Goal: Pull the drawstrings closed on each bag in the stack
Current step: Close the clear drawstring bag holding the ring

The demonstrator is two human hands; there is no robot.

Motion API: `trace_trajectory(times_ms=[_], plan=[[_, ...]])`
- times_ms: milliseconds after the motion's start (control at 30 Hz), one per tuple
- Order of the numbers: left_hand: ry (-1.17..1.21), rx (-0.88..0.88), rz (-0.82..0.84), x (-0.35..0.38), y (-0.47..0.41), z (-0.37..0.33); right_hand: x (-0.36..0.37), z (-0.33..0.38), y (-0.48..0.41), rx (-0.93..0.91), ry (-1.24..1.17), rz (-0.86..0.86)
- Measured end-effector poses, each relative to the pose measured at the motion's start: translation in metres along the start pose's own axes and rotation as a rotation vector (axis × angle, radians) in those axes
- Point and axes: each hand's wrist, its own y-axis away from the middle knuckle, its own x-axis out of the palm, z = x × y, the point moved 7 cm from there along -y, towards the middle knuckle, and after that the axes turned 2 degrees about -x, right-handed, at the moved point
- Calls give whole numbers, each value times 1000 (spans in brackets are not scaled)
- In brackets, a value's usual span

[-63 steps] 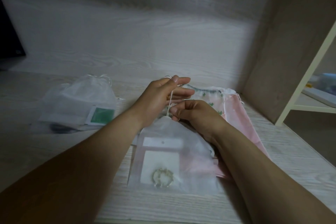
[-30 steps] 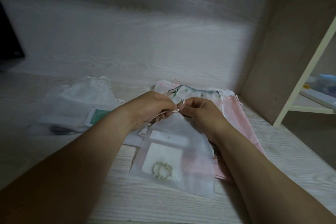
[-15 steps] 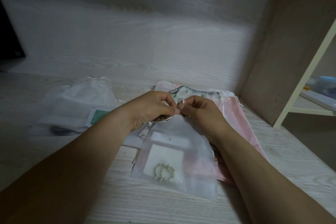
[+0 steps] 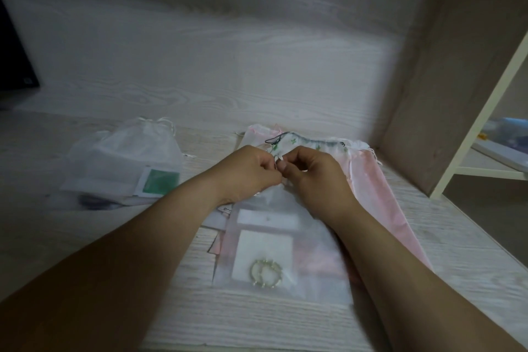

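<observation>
Pale wood-grain desk runs under a back panel of the same wood, with a cream shelf frame at the right edge. From my seat I see both hands meeting over the middle of the desk: the left hand and right hand are knuckle to knuckle, fingers curled, each pinching the thin white drawstring at the far, gathered mouth of the sheer white bag. That bag lies on top of the stack and holds a white card and a small metal ring. Under it a pink bag spreads to the right, and a leaf-print bag shows just beyond the hands. Well apart at the left sits another white bag, its mouth cinched, with a green card inside.
</observation>
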Motion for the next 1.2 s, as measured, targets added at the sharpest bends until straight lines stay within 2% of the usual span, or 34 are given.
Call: trace_trajectory(times_ms=[100, 233, 467, 633, 867, 1067, 1200], plan=[[-77, 37, -57, 0, -2, -1, 1, 1, -1, -58, -13, 14], [-89, 77, -9, 4, -1, -3, 4, 2, -2, -91, -67, 49], [389, 19, 187, 3, 1, 7, 3, -6, -5, 61, -316, 40], [510, 46, 236, 4, 3, 5, 9, -9, -2, 192, -595, 101], [562, 24, 179, 1, -1, 9, 7, -6, -1, 258, -721, 107], [303, -30, 5, -18, -6, 26, -4, -20, 2, 370, -554, 42], [294, -31, -46, -19, -7, 24, -4, -20, 3, 399, -553, 38]])
